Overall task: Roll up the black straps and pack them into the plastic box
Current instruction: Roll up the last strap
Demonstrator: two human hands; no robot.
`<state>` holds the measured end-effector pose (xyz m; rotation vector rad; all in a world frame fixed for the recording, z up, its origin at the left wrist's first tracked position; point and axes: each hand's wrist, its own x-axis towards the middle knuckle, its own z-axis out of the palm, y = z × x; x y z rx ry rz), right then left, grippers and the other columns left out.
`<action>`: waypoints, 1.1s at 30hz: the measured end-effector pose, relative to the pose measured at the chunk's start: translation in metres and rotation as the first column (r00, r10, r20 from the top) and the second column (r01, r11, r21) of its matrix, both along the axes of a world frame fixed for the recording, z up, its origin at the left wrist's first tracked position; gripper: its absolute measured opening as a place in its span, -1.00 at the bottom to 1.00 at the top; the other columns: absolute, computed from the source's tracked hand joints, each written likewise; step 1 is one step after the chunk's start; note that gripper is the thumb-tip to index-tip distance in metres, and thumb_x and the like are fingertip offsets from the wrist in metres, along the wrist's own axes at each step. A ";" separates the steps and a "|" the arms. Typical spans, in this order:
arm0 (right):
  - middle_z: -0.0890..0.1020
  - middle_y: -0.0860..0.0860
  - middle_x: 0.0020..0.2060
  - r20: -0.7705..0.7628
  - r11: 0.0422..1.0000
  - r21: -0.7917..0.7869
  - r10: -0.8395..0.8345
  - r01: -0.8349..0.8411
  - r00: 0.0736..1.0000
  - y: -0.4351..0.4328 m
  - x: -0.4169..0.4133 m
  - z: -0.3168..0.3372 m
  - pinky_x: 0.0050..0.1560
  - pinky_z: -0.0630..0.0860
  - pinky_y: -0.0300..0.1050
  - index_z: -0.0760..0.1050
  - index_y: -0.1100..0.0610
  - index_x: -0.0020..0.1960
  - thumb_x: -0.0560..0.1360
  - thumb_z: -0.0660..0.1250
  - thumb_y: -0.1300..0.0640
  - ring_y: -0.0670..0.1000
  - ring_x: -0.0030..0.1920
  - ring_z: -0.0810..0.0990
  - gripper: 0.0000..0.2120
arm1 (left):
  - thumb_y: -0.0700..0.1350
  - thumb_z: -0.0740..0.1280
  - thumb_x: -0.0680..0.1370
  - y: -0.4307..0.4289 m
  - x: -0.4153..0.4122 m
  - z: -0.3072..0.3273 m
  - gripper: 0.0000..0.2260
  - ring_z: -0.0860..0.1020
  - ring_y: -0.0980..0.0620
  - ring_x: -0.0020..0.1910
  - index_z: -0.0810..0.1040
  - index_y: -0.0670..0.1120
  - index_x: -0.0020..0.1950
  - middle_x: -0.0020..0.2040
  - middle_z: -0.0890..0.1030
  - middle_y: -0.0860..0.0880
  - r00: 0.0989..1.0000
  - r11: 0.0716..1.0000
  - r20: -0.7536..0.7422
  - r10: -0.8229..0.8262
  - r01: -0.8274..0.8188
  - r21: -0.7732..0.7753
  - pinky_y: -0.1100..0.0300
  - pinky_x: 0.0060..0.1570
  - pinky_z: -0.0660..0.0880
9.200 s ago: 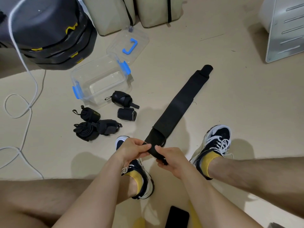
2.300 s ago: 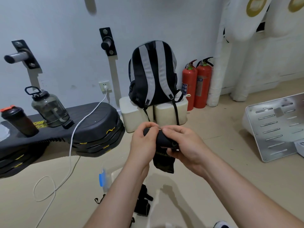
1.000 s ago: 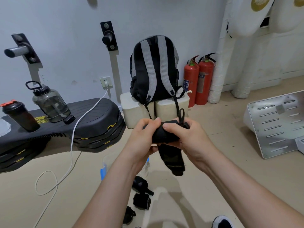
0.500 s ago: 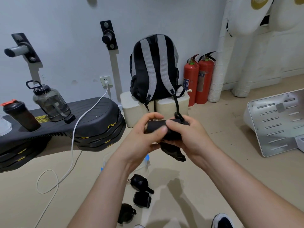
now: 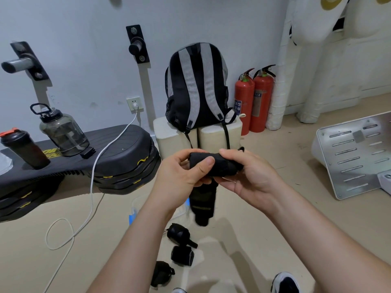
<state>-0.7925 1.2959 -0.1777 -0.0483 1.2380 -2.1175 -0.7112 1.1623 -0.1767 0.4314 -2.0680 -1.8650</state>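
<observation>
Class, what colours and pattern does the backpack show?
The backpack is black with grey stripes; head view shows it.

Left hand (image 5: 179, 176), right hand (image 5: 249, 176) grip half-rolled black strap (image 5: 213, 166)

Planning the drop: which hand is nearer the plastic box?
Left: the left hand is above the plastic box, the right hand farther right; both grip the black strap.

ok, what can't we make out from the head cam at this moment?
All head view.
- Plastic box: mostly behind the left hand and forearm; contents unreadable.
- Strap: left and right hand grip the roll, covering its ends; hanging tail's tip blurred.
- Rolled straps on the floor: three show; others could sit behind the arms.
- Fire extinguisher labels: too small to read.
- Shoe: cut off by bottom edge.
</observation>
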 end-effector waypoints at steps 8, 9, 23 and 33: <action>0.63 0.13 -0.08 -0.097 0.998 0.046 -0.044 0.049 0.994 0.000 -0.001 -0.004 -0.29 0.60 -0.08 0.40 0.07 -0.06 0.47 0.44 0.29 0.11 -0.09 0.63 -0.76 | -0.03 0.44 0.52 0.008 -0.005 0.003 -0.81 0.66 0.08 -0.29 0.63 -0.13 0.00 -0.23 0.68 0.00 0.994 0.988 0.033 0.099 -0.103 0.119 0.28 -0.30 0.56; 0.62 0.14 -0.02 -0.117 0.996 0.062 -0.052 0.060 0.992 0.000 -0.001 -0.004 -0.29 0.59 -0.08 0.40 0.07 -0.02 0.47 0.44 0.29 0.11 -0.07 0.62 -0.75 | -0.02 0.43 0.54 0.011 -0.006 0.002 -0.77 0.65 0.04 -0.34 0.59 -0.15 0.05 -0.22 0.67 -0.03 0.992 0.983 0.050 0.117 -0.123 0.136 0.26 -0.34 0.54; 0.70 0.19 0.05 -0.285 0.982 0.152 0.149 -0.109 0.947 0.003 0.000 -0.008 -0.11 0.67 0.04 0.60 0.18 0.19 0.57 0.30 0.32 0.15 -0.04 0.70 -0.76 | -0.05 0.34 0.60 0.002 -0.005 0.002 -0.85 0.37 0.10 -0.58 0.53 -0.07 -0.13 -0.38 0.53 -0.04 0.955 0.977 0.295 -0.016 -0.048 0.208 0.33 -0.60 0.25; 0.71 0.09 0.01 -0.486 0.905 0.421 0.273 -0.051 0.830 -0.006 0.007 -0.015 -0.05 0.64 0.04 0.54 0.06 0.21 0.60 0.13 0.27 0.09 0.00 0.69 -0.70 | 0.20 0.18 0.62 0.009 -0.008 -0.003 -0.62 0.43 0.09 -0.53 0.46 -0.07 -0.18 -0.37 0.53 -0.03 0.922 0.995 0.379 0.081 -0.056 -0.078 0.25 -0.49 0.34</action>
